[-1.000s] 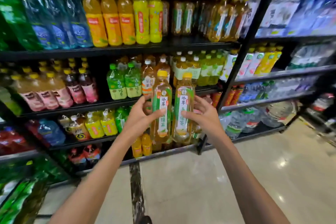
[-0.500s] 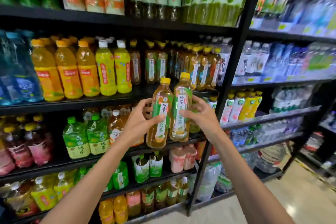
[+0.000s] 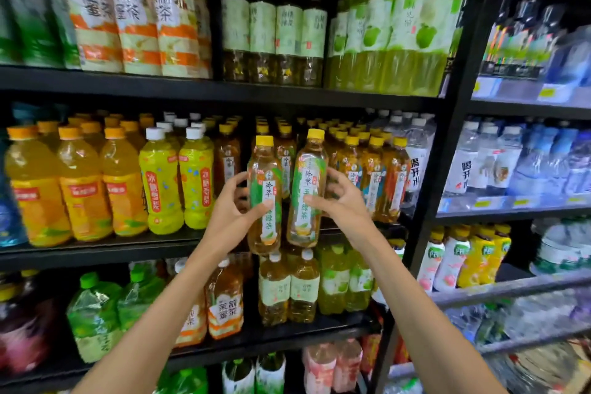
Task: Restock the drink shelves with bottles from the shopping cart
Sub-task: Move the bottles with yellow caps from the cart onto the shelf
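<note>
Two bottles are held up side by side in front of the middle shelf (image 3: 96,249), off its board, before a row of like stock.

Left hand (image 3: 230,211): grasping the left bottle (image 3: 263,192), thumb across the label, fingers curled round its left side. The bottle is clear plastic with pale amber liquid, a yellow cap and a green-and-white label. It stands near upright and sits lower than its neighbour.

Right bottle (image 3: 308,189): same make and colouring, leaning slightly right, cap higher. Right hand (image 3: 342,201): grasping it, thumb over the label front, fingers wrapped round its right side.

Writing: both held labels read 冷萃 at the top and 绿茶 below, in a vertical white panel. The water bottles (image 3: 415,166) at the right of the same shelf read 喝开水. One amber bottle (image 3: 225,307) on the shelf below reads 茉莉蜜茶.

Count, middle shelf front row, left to right: three orange bottles (image 3: 83,182) with orange caps; two yellow bottles (image 3: 160,179) with white caps and red vertical bands whose text is too blurred to read; two held bottles. The yellow-capped amber row (image 3: 374,176) behind runs several deep; I cannot give an exact count.
</note>
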